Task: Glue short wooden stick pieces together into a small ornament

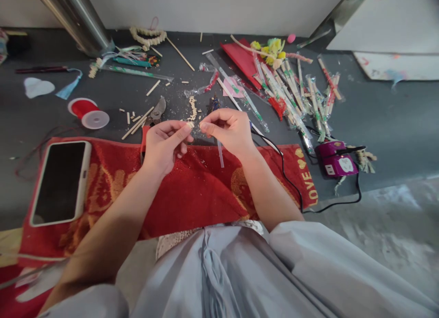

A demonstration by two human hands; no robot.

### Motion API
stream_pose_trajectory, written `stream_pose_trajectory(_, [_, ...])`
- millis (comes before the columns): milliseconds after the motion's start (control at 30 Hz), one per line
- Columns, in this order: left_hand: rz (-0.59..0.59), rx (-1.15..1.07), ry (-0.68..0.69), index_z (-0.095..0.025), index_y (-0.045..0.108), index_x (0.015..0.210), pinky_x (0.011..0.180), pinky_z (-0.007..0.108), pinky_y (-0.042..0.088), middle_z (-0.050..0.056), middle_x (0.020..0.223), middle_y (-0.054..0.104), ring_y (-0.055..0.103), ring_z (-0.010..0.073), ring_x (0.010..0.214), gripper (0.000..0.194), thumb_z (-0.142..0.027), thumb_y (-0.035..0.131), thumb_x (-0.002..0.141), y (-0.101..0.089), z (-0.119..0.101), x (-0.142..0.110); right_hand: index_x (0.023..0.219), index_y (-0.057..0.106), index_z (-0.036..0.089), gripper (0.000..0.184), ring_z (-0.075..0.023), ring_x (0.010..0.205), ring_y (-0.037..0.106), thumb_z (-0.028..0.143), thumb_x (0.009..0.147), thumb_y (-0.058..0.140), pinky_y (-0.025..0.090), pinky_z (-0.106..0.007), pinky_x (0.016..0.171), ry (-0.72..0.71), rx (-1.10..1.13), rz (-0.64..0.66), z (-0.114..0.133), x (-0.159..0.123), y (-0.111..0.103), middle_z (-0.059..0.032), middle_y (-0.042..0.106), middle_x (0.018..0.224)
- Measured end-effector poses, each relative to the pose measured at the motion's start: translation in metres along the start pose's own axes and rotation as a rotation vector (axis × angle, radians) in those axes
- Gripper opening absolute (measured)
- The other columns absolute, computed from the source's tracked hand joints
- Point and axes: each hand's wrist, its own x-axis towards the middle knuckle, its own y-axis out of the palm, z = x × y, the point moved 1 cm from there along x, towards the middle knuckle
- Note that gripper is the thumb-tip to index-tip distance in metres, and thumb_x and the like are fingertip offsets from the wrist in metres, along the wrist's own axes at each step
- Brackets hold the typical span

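My left hand (166, 142) is closed in a pinch on a small pale wooden piece (190, 124) above the red cloth (192, 185). My right hand (229, 128) is also pinched, its fingertips almost touching the left ones; a thin clear stick (220, 154) hangs down from under it. What the right fingertips hold is too small to name. Just beyond the hands a short string of wooden bits (193, 108) lies on the dark grey surface (384, 126), beside cutters (158, 110) and loose chopstick pieces (137, 123).
A phone (61, 180) lies face up on the red cloth at left. A red thread spool (82, 108) with its lid, wrapped chopsticks (291, 96), a purple device (335, 159) with a black cable, and a metal pole (77, 16) stand around.
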Motion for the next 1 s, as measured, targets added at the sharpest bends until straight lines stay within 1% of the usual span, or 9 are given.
stream_pose_trajectory(167, [0.07, -0.125, -0.203, -0.018, 0.058, 0.066, 0.029, 0.018, 0.027, -0.003, 0.054, 0.059, 0.041, 0.0036, 0.033, 0.025, -0.036, 0.075, 0.073, 0.002, -0.006, 0.0, 0.071, 0.066, 0.016, 0.042, -0.0037, 0.051, 0.05, 0.054, 0.063, 0.079, 0.044, -0.018, 0.05, 0.13, 0.146, 0.033, -0.006, 0.003, 0.003, 0.0043, 0.061, 0.061])
stream_pose_trajectory(300, [0.075, -0.22, -0.35, -0.018, 0.056, 0.063, 0.028, 0.015, 0.024, -0.004, 0.051, 0.053, 0.038, 0.0019, 0.032, 0.025, -0.03, 0.077, 0.07, 0.004, -0.01, 0.0, 0.071, 0.063, 0.015, 0.044, -0.0026, 0.05, 0.049, 0.053, 0.059, 0.082, 0.044, -0.017, 0.049, 0.192, 0.272, 0.06, -0.011, 0.005, 0.006, 0.0053, 0.061, 0.062])
stream_pose_trajectory(400, [0.094, -0.268, -0.411, -0.018, 0.056, 0.061, 0.028, 0.014, 0.022, -0.005, 0.049, 0.052, 0.036, 0.0011, 0.031, 0.027, -0.028, 0.08, 0.066, 0.005, -0.012, -0.001, 0.07, 0.061, 0.015, 0.044, -0.0025, 0.05, 0.049, 0.053, 0.059, 0.082, 0.044, -0.017, 0.049, 0.21, 0.315, 0.09, -0.012, 0.005, 0.007, 0.0057, 0.06, 0.062])
stream_pose_trajectory(467, [0.114, -0.281, -0.401, -0.018, 0.057, 0.06, 0.028, 0.014, 0.022, -0.005, 0.048, 0.053, 0.036, 0.0011, 0.031, 0.028, -0.028, 0.082, 0.062, 0.005, -0.011, -0.001, 0.071, 0.061, 0.015, 0.044, -0.0028, 0.051, 0.049, 0.053, 0.06, 0.082, 0.045, -0.017, 0.049, 0.214, 0.33, 0.117, -0.013, 0.005, 0.007, 0.0059, 0.059, 0.061])
stream_pose_trajectory(600, [0.098, -0.2, -0.261, -0.018, 0.061, 0.064, 0.028, 0.016, 0.026, -0.004, 0.049, 0.057, 0.041, 0.0031, 0.032, 0.027, -0.034, 0.083, 0.062, 0.003, -0.007, -0.001, 0.072, 0.062, 0.015, 0.042, -0.0031, 0.052, 0.052, 0.049, 0.06, 0.083, 0.046, -0.017, 0.051, 0.219, 0.332, 0.145, -0.014, 0.005, 0.006, 0.0065, 0.059, 0.06])
stream_pose_trajectory(767, [0.003, -0.041, 0.032, -0.019, 0.071, 0.078, 0.03, 0.018, 0.032, -0.002, 0.055, 0.065, 0.046, 0.0046, 0.033, 0.026, -0.04, 0.082, 0.065, 0.0, -0.004, -0.003, 0.078, 0.065, 0.015, 0.039, -0.0045, 0.058, 0.058, 0.047, 0.062, 0.082, 0.051, -0.019, 0.058, 0.151, 0.315, 0.155, -0.011, 0.004, 0.004, 0.0045, 0.065, 0.067])
stream_pose_trajectory(867, [-0.045, 0.123, 0.242, -0.022, 0.075, 0.081, 0.035, 0.019, 0.039, -0.001, 0.062, 0.07, 0.054, 0.0062, 0.04, 0.017, -0.035, 0.078, 0.071, -0.001, -0.005, -0.007, 0.08, 0.069, 0.015, 0.035, -0.0053, 0.062, 0.061, 0.045, 0.067, 0.08, 0.053, -0.021, 0.063, 0.076, 0.275, 0.141, -0.01, 0.003, 0.003, 0.0023, 0.069, 0.074])
stream_pose_trajectory(933, [-0.092, 0.243, 0.373, -0.023, 0.077, 0.082, 0.043, 0.02, 0.045, 0.0, 0.066, 0.073, 0.061, 0.0083, 0.048, 0.01, -0.03, 0.075, 0.075, -0.001, -0.006, -0.009, 0.079, 0.071, 0.015, 0.032, -0.0063, 0.066, 0.063, 0.044, 0.068, 0.079, 0.055, -0.022, 0.068, 0.025, 0.233, 0.121, -0.009, 0.003, 0.002, 0.0013, 0.07, 0.076])
stream_pose_trajectory(1000, [-0.109, 0.354, 0.493, -0.025, 0.078, 0.084, 0.052, 0.022, 0.051, 0.0, 0.069, 0.074, 0.066, 0.0105, 0.055, 0.009, -0.026, 0.072, 0.078, -0.002, -0.006, -0.01, 0.08, 0.073, 0.016, 0.03, -0.0078, 0.07, 0.065, 0.044, 0.069, 0.078, 0.056, -0.023, 0.073, -0.022, 0.177, 0.111, -0.008, 0.002, 0.002, 0.0, 0.072, 0.079])
